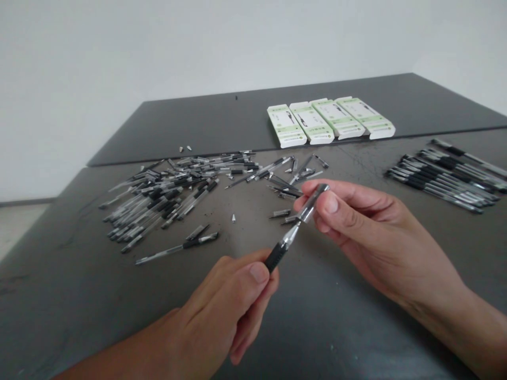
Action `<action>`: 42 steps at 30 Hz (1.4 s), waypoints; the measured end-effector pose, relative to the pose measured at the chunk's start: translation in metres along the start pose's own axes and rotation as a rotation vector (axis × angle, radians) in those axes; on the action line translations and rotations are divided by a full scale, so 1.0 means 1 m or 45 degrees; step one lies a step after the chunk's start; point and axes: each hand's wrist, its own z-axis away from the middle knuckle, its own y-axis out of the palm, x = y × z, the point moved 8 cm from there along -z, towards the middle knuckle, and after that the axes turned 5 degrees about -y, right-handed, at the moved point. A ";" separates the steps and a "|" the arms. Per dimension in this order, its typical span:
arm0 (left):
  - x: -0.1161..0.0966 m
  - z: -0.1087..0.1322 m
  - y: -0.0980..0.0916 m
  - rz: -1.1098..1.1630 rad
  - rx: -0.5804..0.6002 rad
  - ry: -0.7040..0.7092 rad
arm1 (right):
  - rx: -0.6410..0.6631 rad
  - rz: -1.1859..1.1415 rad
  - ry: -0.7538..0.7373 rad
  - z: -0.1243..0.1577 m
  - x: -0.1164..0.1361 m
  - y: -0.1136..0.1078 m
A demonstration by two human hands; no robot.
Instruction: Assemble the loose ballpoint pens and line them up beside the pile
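Observation:
My left hand (233, 295) is closed round a pen (277, 256) by its black rubber grip, its silver cone tip pointing up and to the right. Between thumb and fingers of my right hand (352, 221) is a clear pen cap (312, 203) with a dark end. The cap's open mouth meets the very point of the pen, roughly in line with it; whether the point is just inside I cannot tell. Most of the pen's barrel is hidden in my left palm. Both hands are held above the dark table (301, 327).
A heap of pen parts (158, 200) lies on the left, with loose caps (280, 214) and a small cone tip (233, 218) nearer the middle. Capped pens (439, 179) lie in a row on the right. Several green-and-white boxes (317, 124) stand behind, across a table seam.

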 end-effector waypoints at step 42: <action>-0.055 -0.006 -0.009 -0.927 -0.316 0.281 | 0.008 0.819 -0.488 0.011 0.033 0.000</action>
